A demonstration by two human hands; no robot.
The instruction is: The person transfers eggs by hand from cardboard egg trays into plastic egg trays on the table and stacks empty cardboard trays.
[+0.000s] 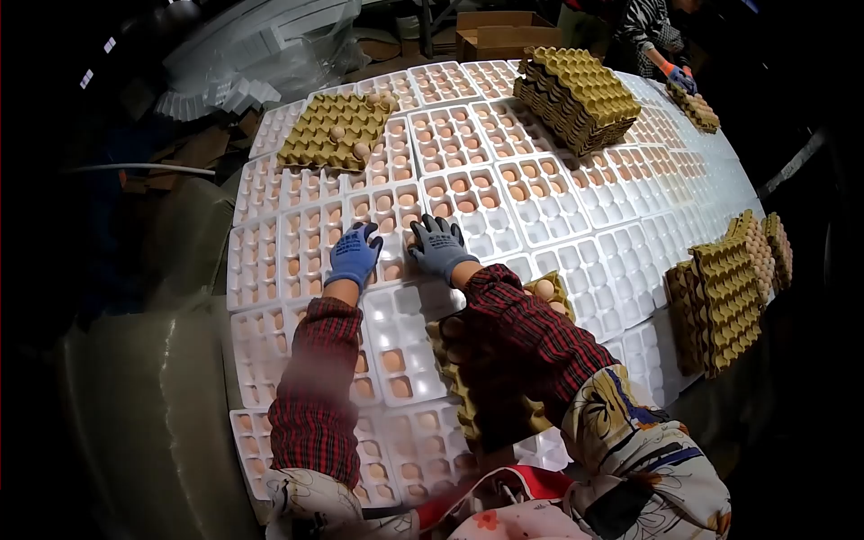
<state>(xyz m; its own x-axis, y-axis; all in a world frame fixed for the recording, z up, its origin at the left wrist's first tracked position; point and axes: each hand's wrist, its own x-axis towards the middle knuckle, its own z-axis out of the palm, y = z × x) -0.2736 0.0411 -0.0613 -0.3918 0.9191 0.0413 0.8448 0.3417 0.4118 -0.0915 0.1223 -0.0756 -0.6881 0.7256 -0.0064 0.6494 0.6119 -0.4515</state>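
My left hand [355, 256], in a blue glove with dark fingertips, is over a white plastic egg tray at the middle of the table. Its thumb and fingers curl around an egg at the tray's cells. My right hand [438, 247], in a grey-blue glove, lies just to the right with its fingers spread over the same tray; its palm side is hidden. A brown egg [391, 270] sits in a cell between the hands. Nearer me is a white tray [385, 326] with two eggs in its lower left cells. Beneath my right forearm, a pulp egg carton [459, 387] is partly in shadow, with eggs [544, 290] at its far corner.
White trays with eggs cover the table. A pulp carton [324, 130] with a few eggs lies back left; a carton stack [580, 99] stands at the back. More stacked cartons [724, 301] are at right. Another person's gloved hands [681, 77] touch an egg-filled carton [693, 108] far right.
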